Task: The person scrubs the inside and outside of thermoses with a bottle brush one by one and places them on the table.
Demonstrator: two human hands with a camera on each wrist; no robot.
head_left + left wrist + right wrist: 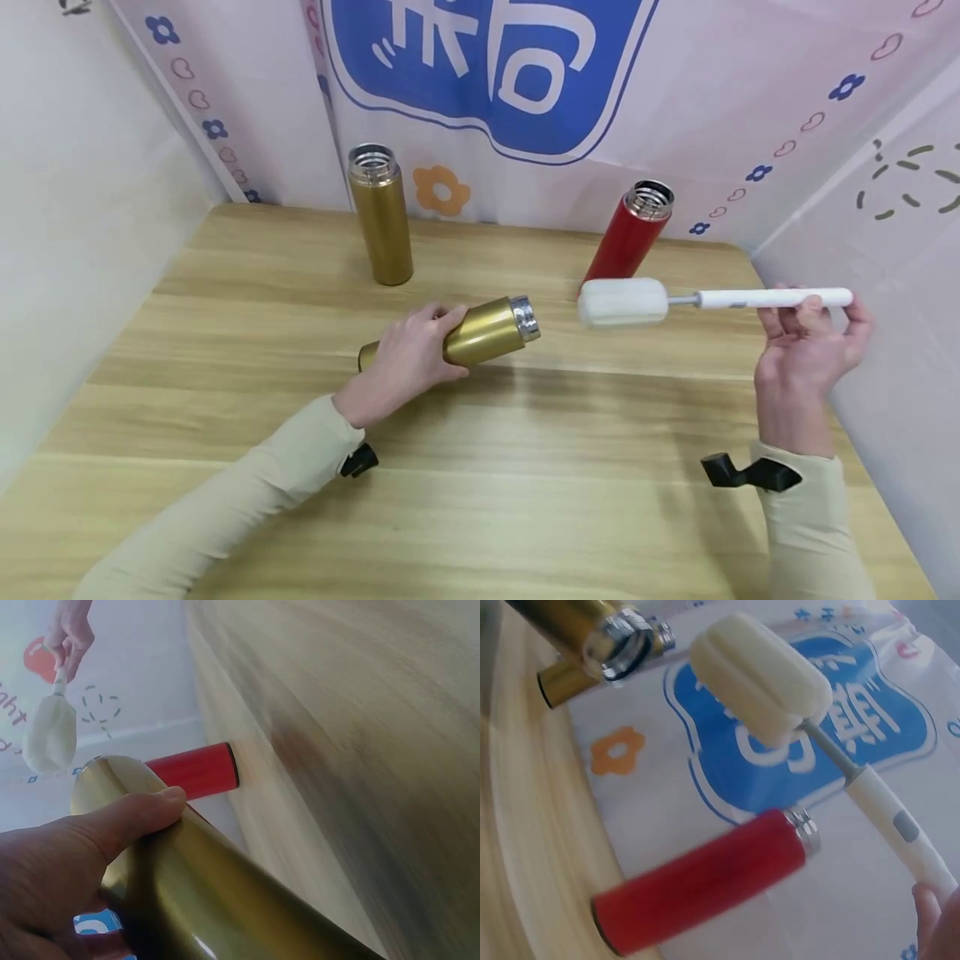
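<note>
My left hand [408, 354] grips a gold thermos bottle [486, 332] round its body, tilted so that its lidless silver mouth points right. In the left wrist view the thumb lies along the gold bottle [217, 892]. My right hand [810, 342] holds a bottle brush [772, 298] by its white handle, with the white sponge head [622, 302] pointing left toward the gold bottle's mouth, a gap between them. In the right wrist view the sponge head [761, 679] shows grooves, and a grey button [905, 826] sits on the handle.
A second gold bottle [384, 221] stands lidless at the back left of the wooden table [480, 500]. Behind the sponge head, a red bottle [630, 233] stands lidless at the back right. A printed cloth [675, 100] hangs along the back edge, with white walls at both sides.
</note>
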